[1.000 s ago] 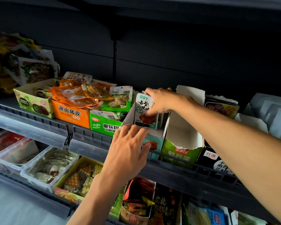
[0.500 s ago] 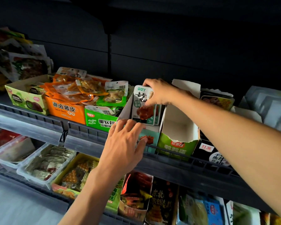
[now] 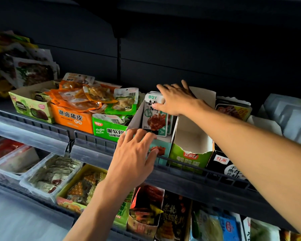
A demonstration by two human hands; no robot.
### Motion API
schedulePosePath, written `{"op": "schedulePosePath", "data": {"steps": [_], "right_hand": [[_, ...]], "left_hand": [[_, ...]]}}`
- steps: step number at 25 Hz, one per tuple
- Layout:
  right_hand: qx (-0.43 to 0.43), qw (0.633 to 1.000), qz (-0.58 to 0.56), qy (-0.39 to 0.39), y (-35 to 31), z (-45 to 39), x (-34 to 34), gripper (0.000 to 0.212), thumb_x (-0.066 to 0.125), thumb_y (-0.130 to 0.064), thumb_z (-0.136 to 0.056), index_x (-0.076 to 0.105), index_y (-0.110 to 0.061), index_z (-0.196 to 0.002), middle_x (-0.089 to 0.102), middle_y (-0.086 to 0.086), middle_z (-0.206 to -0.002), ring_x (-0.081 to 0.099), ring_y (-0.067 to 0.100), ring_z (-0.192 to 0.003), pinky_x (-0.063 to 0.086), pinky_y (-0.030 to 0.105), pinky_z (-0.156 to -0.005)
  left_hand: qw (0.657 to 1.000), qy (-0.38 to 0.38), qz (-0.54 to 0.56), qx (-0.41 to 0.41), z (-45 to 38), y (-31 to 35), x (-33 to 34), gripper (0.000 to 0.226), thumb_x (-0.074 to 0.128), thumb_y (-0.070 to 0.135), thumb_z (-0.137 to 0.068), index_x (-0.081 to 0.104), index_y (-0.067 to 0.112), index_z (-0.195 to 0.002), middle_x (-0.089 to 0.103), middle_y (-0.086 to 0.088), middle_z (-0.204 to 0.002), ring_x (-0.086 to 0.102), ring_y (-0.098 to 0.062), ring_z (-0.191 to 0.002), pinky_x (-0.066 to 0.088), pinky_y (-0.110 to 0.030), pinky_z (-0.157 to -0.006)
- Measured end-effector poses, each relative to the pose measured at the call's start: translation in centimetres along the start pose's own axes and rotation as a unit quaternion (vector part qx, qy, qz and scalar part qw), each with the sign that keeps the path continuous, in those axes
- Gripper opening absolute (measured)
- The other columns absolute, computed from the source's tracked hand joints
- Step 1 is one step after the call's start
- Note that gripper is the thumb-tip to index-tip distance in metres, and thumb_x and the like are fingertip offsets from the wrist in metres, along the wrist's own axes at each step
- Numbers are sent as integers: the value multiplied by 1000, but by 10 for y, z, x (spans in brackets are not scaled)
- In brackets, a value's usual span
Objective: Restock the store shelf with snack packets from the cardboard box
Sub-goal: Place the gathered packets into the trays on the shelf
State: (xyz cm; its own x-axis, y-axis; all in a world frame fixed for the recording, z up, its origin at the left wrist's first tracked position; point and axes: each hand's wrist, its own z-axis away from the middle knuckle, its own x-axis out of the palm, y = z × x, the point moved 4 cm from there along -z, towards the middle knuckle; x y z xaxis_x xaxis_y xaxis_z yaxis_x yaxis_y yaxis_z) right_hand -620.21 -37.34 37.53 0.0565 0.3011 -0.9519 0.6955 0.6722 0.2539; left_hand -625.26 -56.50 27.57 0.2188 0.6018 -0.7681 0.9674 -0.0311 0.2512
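Observation:
White-and-teal snack packets (image 3: pixel 155 119) stand upright in a teal display box (image 3: pixel 161 147) on the upper shelf. My right hand (image 3: pixel 176 100) lies over the tops of these packets with its fingers spread and nearly straight, thumb against the front packet's face. My left hand (image 3: pixel 135 153) rests on the box's front wall, fingers bent over its top edge, thumb at the shelf rail. The cardboard supply box is out of view.
An empty green box (image 3: pixel 189 157) stands right of the teal one, then a black box (image 3: pixel 222 162). Orange (image 3: pixel 71 120) and green (image 3: pixel 109 131) boxes heaped with packets sit to the left. Clear trays (image 3: pixel 47 178) and more packets fill the lower shelf behind a dark rail (image 3: pixel 198 171).
My right hand let go of the front packet, which now stands in the box, and its fingers opened flat over the packet tops. My left hand stayed on the box front.

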Motion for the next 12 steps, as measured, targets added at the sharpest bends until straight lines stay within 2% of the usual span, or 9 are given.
{"op": "schedulePosePath", "data": {"steps": [2,4,6,8,9,11,12], "right_hand": [[-28,998,-14,60,-1,4,-7,75,39,-61,-97,15,-22,-156,28,5,-161,30,28,-146,8,53,-121],[-30,997,-27,73,2,11,-12,75,38,-61,-98,13,-22,-157,25,4,-162,25,27,-148,9,50,-122],[-8,997,-48,60,6,27,-14,81,35,-67,-96,6,-24,-158,14,4,-165,13,25,-152,4,47,-123],[-7,993,-96,71,9,64,-17,89,38,-72,-91,-3,-28,-158,-1,0,-167,-2,21,-153,-1,43,-124],[-21,988,-128,88,8,92,-19,93,40,-73,-90,-5,-30,-158,-5,-2,-167,-6,19,-153,-1,40,-124],[-59,974,-170,138,3,170,-23,95,43,-74,-87,-2,-30,-158,-3,-4,-167,-5,15,-153,2,36,-123],[-69,965,-191,164,1,211,-21,93,44,-72,-87,4,-29,-159,1,-4,-167,-1,14,-153,5,34,-123]], "left_hand": [[1000,0,-2,-1,1,0,0,33,50,42,-91,57,22,-116,59,6,-111,50,-22,-110,45,-43,-93],[1000,-5,-12,1,2,0,0,37,47,43,-92,57,22,-120,60,5,-116,50,-24,-115,43,-48,-98],[999,-17,-35,-11,0,0,3,52,41,49,-93,51,21,-136,54,-1,-139,43,-29,-134,30,-58,-113],[997,-42,-44,-36,5,6,2,71,31,58,-93,28,23,-155,25,-4,-163,14,-29,-152,5,-58,-122],[997,-51,-46,-45,9,9,3,77,26,62,-92,15,24,-159,10,-4,-166,1,-27,-154,-3,-55,-122],[996,-57,-40,-55,21,19,-2,80,27,61,-93,3,24,-159,-3,-4,-167,-10,-25,-153,-5,-53,-122],[996,-53,-33,-57,28,25,-8,79,33,58,-94,6,22,-159,0,-6,-167,-7,-26,-154,-1,-54,-123]]}}
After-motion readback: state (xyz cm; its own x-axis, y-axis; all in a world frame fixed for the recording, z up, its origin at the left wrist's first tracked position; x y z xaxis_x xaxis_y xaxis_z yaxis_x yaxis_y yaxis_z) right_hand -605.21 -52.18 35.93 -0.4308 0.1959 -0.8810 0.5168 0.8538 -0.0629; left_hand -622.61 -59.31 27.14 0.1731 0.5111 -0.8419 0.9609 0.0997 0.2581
